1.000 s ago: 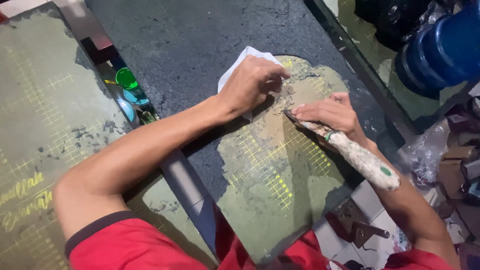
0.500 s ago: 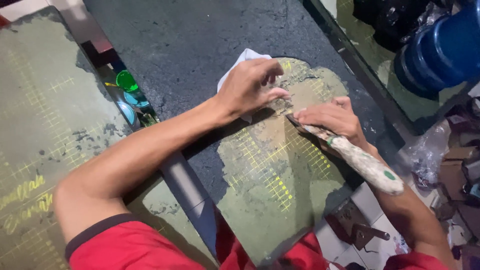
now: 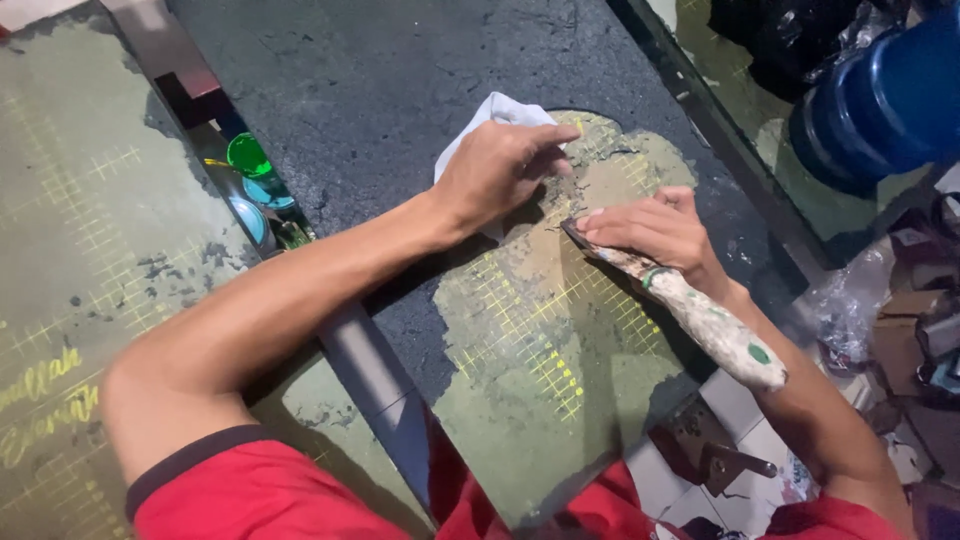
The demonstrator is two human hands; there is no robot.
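My left hand (image 3: 500,172) presses a white cloth (image 3: 492,116) flat on a dark coated table top (image 3: 380,80), at the edge of a scraped greenish patch with a yellow grid (image 3: 540,330). My right hand (image 3: 655,232) grips a scraper (image 3: 700,320) with a paint-stained pale handle. Its blade tip rests on the patch just below my left fingers. Both forearms reach in from the bottom, with red sleeves.
A second greenish gridded panel (image 3: 80,250) lies to the left past a metal frame bar (image 3: 370,370). Green and blue round lids (image 3: 250,170) sit in the gap between them. A blue barrel (image 3: 880,100) and plastic bags stand at the right. White floor tiles show below.
My left hand has shifted slightly along the cloth and its fingers have stretched out. The scraper has moved a little down the patch.
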